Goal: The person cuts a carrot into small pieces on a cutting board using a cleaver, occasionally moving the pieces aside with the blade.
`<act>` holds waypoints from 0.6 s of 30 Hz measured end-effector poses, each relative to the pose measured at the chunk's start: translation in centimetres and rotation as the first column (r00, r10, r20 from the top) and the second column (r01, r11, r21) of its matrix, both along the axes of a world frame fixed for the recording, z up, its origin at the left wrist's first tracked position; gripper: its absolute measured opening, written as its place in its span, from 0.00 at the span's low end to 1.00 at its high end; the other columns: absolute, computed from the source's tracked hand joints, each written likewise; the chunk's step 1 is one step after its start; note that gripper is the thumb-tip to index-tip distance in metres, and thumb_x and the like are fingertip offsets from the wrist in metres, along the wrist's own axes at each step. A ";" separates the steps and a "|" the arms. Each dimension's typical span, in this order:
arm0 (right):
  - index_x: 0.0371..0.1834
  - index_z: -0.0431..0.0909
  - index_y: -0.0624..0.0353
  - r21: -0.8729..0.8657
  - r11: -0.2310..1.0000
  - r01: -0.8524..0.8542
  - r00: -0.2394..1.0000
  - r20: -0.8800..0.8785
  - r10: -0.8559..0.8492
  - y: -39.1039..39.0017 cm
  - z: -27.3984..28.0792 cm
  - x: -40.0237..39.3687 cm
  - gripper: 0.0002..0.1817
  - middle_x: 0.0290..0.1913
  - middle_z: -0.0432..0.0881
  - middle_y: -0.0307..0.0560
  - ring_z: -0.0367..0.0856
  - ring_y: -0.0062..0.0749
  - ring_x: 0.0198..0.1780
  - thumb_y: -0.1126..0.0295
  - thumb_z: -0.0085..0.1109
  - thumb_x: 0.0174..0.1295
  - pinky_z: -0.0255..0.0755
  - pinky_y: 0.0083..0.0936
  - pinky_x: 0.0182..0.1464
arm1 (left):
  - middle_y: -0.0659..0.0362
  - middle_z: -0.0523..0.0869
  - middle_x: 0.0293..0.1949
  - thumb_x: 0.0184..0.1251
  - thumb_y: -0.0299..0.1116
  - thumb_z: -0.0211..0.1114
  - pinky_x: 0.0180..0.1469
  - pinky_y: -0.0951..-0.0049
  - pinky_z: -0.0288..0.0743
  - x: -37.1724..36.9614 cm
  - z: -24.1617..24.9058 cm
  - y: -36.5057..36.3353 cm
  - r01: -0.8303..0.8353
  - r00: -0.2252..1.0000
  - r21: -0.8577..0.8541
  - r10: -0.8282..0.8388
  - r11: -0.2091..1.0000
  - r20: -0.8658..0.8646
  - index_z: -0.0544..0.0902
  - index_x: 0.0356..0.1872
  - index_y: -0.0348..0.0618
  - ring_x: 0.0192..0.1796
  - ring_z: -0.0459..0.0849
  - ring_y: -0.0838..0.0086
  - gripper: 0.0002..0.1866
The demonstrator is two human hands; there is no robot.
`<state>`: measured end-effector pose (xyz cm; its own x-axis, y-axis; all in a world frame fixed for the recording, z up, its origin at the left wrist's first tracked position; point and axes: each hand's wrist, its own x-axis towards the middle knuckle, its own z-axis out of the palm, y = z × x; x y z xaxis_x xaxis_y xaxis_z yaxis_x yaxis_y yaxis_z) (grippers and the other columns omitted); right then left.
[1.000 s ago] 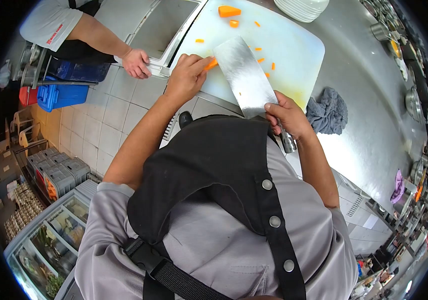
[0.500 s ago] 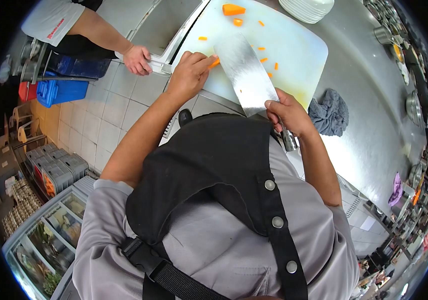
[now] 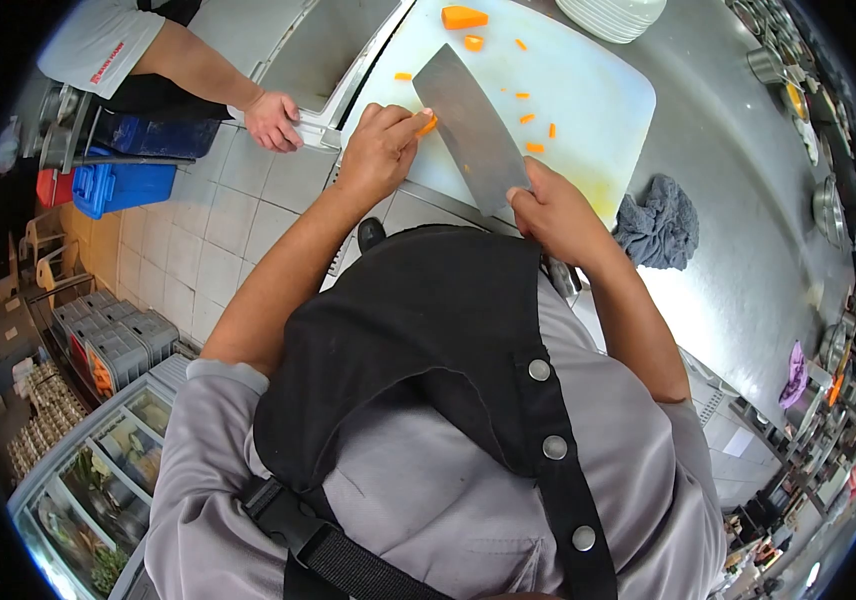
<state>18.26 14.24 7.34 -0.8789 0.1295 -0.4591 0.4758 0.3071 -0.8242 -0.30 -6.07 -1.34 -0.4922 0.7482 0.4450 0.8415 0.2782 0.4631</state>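
My right hand is closed around the handle of a wide cleaver. Its blade slants up and left over a white cutting board. My left hand has its fingers bent together on a small orange carrot piece, right beside the blade; most of that piece is hidden by the fingers. Several thin carrot bits lie scattered to the right of the blade. Farther up the board are a big carrot chunk and a smaller carrot block.
A crumpled grey cloth lies right of the board on the steel counter. White stacked plates stand at the top. At left, another person's hand rests by a white-rimmed bin. Blue tubs sit farther left.
The cleaver blade has tipped more upright and moved slightly up and left, its face now darker. My right hand has shifted up and left with it. My left hand stays nearly still.
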 end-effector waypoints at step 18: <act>0.54 0.75 0.65 -0.423 0.875 0.235 0.972 0.133 -0.196 2.1 -0.5 2.4 0.12 0.20 0.71 0.36 0.68 0.21 0.16 0.72 0.52 0.72 0.66 0.22 0.21 | 0.57 0.83 0.42 0.60 0.19 0.65 0.49 0.62 0.76 -0.1 0.1 0.0 0.010 1.000 -0.014 -0.010 1.000 -0.012 0.85 0.61 0.49 0.44 0.76 0.58 0.26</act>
